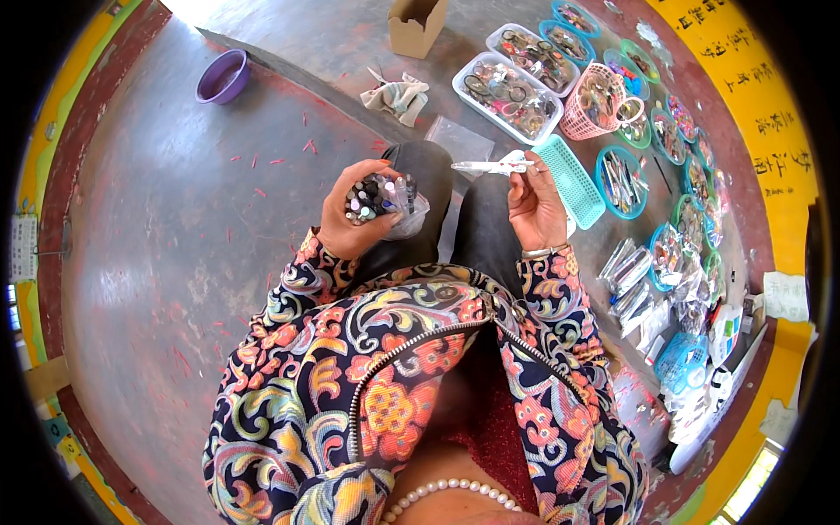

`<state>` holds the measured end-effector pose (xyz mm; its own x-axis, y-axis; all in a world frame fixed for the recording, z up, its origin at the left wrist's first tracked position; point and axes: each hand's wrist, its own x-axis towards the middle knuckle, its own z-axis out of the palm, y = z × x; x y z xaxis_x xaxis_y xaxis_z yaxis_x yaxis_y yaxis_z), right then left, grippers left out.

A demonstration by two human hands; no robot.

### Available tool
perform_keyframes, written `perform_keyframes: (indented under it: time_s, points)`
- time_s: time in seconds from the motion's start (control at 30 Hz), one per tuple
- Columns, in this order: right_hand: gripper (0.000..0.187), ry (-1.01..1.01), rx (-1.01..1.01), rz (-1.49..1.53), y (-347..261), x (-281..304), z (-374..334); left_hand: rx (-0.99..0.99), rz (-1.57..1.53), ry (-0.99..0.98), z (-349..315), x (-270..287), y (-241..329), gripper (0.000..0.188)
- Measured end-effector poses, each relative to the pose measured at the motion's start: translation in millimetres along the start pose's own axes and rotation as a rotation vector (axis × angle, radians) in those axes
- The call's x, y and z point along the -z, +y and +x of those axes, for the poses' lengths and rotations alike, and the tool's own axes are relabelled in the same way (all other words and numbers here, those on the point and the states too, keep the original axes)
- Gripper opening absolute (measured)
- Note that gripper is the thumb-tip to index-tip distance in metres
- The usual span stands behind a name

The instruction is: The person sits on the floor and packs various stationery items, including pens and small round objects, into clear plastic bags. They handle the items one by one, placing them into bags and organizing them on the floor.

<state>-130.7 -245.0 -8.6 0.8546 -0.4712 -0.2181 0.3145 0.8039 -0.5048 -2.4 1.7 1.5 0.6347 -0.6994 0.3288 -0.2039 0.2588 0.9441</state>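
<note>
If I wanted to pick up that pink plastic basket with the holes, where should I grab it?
Probably by the top rim of the pink round plastic mesh basket, reaching down from above. It stands upright with its mouth open upward, and white trays and blue-rimmed bowls crowd its sides, so a sideways reach looks blocked. Its handle, if any, is unclear.

A bundle of small pens (378, 197) with dark and coloured caps stands end-up in a clear plastic bag, gripped in the left hand (350, 219) above the knees. The right hand (535, 206) pinches a single white pen (490, 165), lying roughly level, pointing left.
</note>
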Motion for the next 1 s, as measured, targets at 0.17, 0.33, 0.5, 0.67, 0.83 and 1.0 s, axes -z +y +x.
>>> perform_keyframes:
  time_s: [0.17,0.33,0.5,0.67,0.83,1.0]
  points:
    - [0.014,0.089,-0.011,-0.022,0,11,3,0.017,-0.054,0.023,0,-1,-1,0.062]
    - [0.016,0.230,0.108,-0.041,-29,65,20,0.014,-0.004,0.028,1,-2,-2,0.062]
    - [0.014,0.565,0.277,-0.172,-61,175,25,0.018,-0.027,0.054,1,-5,1,0.061]
    - [0.016,0.755,0.048,-0.269,-34,289,14,0.002,0.001,0.046,2,-5,-2,0.059]
    - [0.017,0.826,-0.015,-0.107,-1,268,32,0.007,0.049,0.058,1,-5,0,0.059]
    - [0.020,0.746,-0.208,-0.023,-14,286,48,0.020,-0.028,0.061,4,-10,2,0.060]
